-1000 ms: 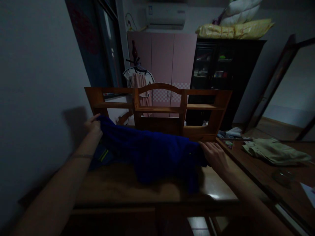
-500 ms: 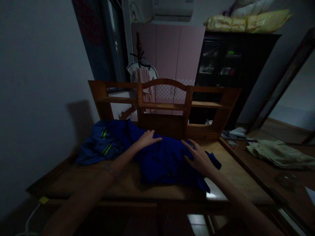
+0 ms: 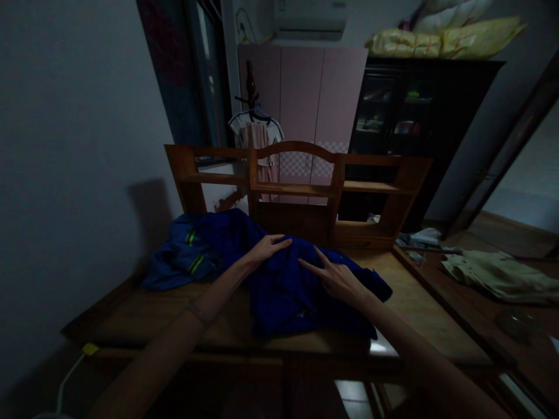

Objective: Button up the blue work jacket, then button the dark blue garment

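Note:
A blue garment, which looks like work clothing, lies rumpled across the wooden desktop. My left hand rests on its upper middle, fingers stretched to the right along the cloth. My right hand is over the garment's right half, with two digits spread in a V and the others curled in. Whether it pinches any fabric does not show. Beside the left forearm lies a duller blue garment with yellow-green stripes, bunched against the blue cloth.
A wooden shelf unit rises along the desk's back edge. To the right, a folded pale green cloth and a glass bowl sit on another brown surface. A wall borders the left side. A white cable hangs at lower left.
My right hand has moved left over the garment and its other fingers have curled in. My left hand has shifted slightly right. The garment's right edge has shifted a little.

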`<state>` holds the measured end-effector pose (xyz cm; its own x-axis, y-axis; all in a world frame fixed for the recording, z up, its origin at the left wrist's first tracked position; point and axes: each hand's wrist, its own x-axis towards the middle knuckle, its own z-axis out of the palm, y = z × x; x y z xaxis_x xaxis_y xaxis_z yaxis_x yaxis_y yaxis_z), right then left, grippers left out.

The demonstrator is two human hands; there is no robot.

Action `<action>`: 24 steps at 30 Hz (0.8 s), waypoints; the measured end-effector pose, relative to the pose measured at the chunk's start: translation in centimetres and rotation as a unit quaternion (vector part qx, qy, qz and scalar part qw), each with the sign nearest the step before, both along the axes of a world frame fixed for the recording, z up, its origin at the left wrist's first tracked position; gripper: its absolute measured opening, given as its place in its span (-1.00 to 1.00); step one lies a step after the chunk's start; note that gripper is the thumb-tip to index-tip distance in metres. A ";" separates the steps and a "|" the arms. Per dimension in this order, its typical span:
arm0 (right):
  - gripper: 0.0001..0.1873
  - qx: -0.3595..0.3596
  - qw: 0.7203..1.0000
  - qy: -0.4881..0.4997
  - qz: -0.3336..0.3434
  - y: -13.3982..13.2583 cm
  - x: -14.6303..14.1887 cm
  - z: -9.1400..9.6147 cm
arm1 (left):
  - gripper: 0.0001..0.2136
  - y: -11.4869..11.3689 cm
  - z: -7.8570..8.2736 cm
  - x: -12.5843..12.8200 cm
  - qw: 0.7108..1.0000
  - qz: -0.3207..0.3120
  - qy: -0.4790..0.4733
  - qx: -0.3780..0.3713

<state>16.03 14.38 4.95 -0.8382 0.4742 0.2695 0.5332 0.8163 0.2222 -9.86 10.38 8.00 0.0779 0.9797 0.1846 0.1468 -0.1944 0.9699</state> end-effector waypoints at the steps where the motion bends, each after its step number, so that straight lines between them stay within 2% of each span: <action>1: -0.29 -0.013 1.000 0.004 0.024 0.1 -0.1 0.2 | -0.51 -0.2 0.4 0.3 1.000 -0.001 -0.016 0.001; 4: -0.59 -0.084 0.991 0.074 0.070 1.2 -0.3 1.1 | -0.55 -0.5 1.6 0.5 0.999 0.018 -0.032 0.008; 7: -0.77 -0.152 0.958 0.227 0.088 3.1 -0.6 2.5 | -0.57 -0.8 2.8 -0.3 0.997 0.052 -0.058 0.014; 11: -0.78 -0.229 0.876 0.412 0.102 5.2 -0.8 5.6 | -0.59 -1.7 4.9 -1.7 0.991 0.083 -0.106 0.017; 13: -0.79 -0.240 0.851 0.449 0.127 5.3 -0.9 7.7 | -0.62 -2.3 6.2 -2.2 0.987 0.089 -0.131 0.029; 14: -0.79 -0.233 0.848 0.454 0.144 5.0 -1.0 8.8 | -0.63 -2.5 6.9 -2.4 0.985 0.093 -0.141 0.039; 16: -0.69 -0.193 0.862 0.434 0.179 4.2 -1.1 11.0 | -0.63 -2.9 8.5 -2.5 0.981 0.102 -0.152 0.066; 19: -0.41 -0.080 0.917 0.338 0.197 2.4 -1.5 13.5 | -0.64 -3.1 10.6 -2.5 0.976 0.118 -0.154 0.100; 21: -0.35 0.006 0.948 0.263 0.178 1.5 -2.0 14.3 | -0.65 -3.1 11.6 -2.5 0.973 0.130 -0.158 0.107; 24: -0.42 0.078 0.967 0.190 0.149 0.8 -2.9 14.4 | -0.68 -3.1 12.3 -2.4 0.971 0.133 -0.165 0.107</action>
<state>13.18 15.20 19.32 -0.7571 0.1560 0.6344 0.3472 0.9186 0.1885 -12.25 7.28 20.26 -0.2701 0.8934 0.3590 -0.0920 -0.3951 0.9140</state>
